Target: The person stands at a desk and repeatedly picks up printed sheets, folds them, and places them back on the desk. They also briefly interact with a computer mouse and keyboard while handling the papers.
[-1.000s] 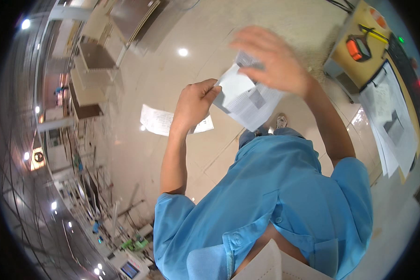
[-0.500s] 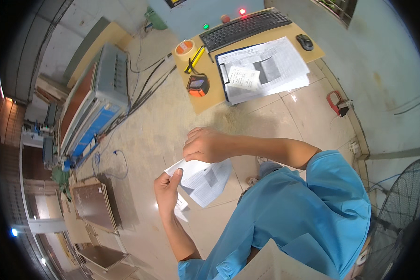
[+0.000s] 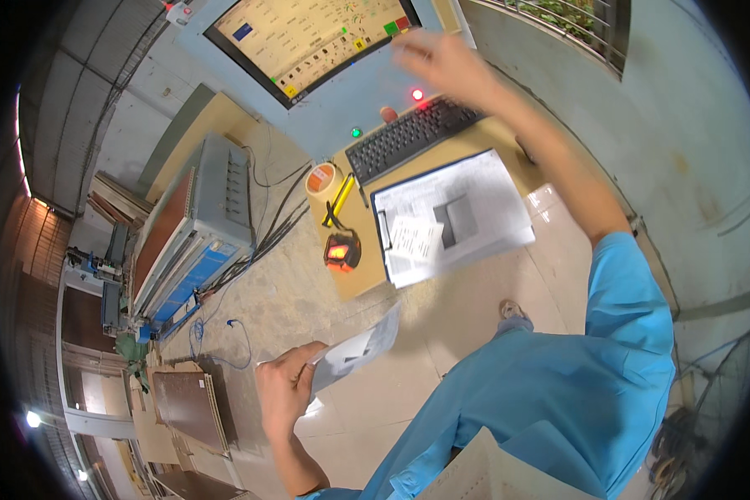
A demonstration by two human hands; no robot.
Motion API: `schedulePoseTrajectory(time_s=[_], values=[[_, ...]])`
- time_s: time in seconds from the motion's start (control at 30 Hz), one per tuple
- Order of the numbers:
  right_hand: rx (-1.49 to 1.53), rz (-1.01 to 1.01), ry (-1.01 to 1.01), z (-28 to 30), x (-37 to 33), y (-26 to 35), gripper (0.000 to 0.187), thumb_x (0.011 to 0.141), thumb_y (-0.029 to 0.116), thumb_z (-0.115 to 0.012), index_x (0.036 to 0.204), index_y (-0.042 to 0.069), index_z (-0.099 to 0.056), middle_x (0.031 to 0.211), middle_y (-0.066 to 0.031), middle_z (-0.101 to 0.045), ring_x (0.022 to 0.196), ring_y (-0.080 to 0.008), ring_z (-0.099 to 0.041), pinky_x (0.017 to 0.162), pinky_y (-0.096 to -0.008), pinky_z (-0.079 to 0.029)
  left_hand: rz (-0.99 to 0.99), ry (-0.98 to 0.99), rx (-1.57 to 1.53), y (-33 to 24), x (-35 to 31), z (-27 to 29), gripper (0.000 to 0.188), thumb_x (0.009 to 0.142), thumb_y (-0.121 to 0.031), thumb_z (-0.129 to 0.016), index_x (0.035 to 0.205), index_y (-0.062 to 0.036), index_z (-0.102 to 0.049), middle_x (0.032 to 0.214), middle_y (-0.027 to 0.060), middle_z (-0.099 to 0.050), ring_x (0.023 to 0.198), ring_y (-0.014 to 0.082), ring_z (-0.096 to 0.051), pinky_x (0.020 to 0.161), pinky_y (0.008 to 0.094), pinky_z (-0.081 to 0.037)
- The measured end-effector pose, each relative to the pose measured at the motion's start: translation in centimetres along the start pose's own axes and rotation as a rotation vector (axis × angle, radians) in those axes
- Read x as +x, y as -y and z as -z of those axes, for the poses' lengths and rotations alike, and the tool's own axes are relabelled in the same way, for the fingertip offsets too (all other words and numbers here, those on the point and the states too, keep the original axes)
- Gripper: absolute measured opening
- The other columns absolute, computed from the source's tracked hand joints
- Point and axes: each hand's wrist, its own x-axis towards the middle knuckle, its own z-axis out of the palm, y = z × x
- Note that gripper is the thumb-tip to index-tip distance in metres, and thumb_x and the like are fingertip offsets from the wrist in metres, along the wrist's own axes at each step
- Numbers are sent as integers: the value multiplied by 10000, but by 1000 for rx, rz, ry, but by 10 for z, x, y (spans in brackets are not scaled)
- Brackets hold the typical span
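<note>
My left hand (image 3: 285,387) is closed on a printed sheet of paper (image 3: 354,352), which bends edge-on above the floor. A bit of white paper shows below that hand. My right hand (image 3: 442,67) is raised in front of the lower right corner of a lit screen (image 3: 308,42). Its fingers are smeared by motion, and I cannot tell whether they touch the screen. Below it lies a black keyboard (image 3: 412,137), partly covered by my forearm. A clipboard with several printed sheets (image 3: 487,204) and a small slip (image 3: 415,239) lies on the tan shelf.
On the shelf's left side are a tape roll (image 3: 322,179), a yellow cutter (image 3: 339,200) and an orange-black tape measure (image 3: 342,252). A red light (image 3: 417,95) and a green light (image 3: 357,132) glow below the screen. At left stands a grey-blue machine (image 3: 217,200), with cables on the floor.
My right hand has left the sheet and moved up to the screen. The left hand keeps the sheet, now turned edge-on. The view has tilted up, bringing the screen in.
</note>
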Motion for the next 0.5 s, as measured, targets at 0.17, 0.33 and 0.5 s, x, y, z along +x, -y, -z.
schedulePoseTrajectory(time_s=[0.17,0.33,0.5], values=[[-320,-162,-217,40,152,-208,335,912,197,-620,1175,4,-698,1122,-280,-706,1057,-457,-680,905,-524,-542,123,33,-281,-47,48,4,140,930,-98,-736,1037,-14,-766,859,146,-754,732,219,-714,697,303,-538],[-542,-90,336,42,218,-365,562,818,285,-682,1323,39,-688,1200,-260,-717,1107,-414,-691,972,-490,-551,337,29,-290,-76,81,-4,184,974,-148,-731,1027,25,-759,796,105,-716,723,98,-610,701,268,-515],[-109,-245,399,55,226,-370,524,932,300,-727,1309,-61,-675,1345,-278,-668,1241,-383,-629,1088,-507,-476,498,-66,-446,-74,92,-22,237,1002,-202,-719,1047,29,-751,778,24,-688,727,69,-563,669,259,-478]])
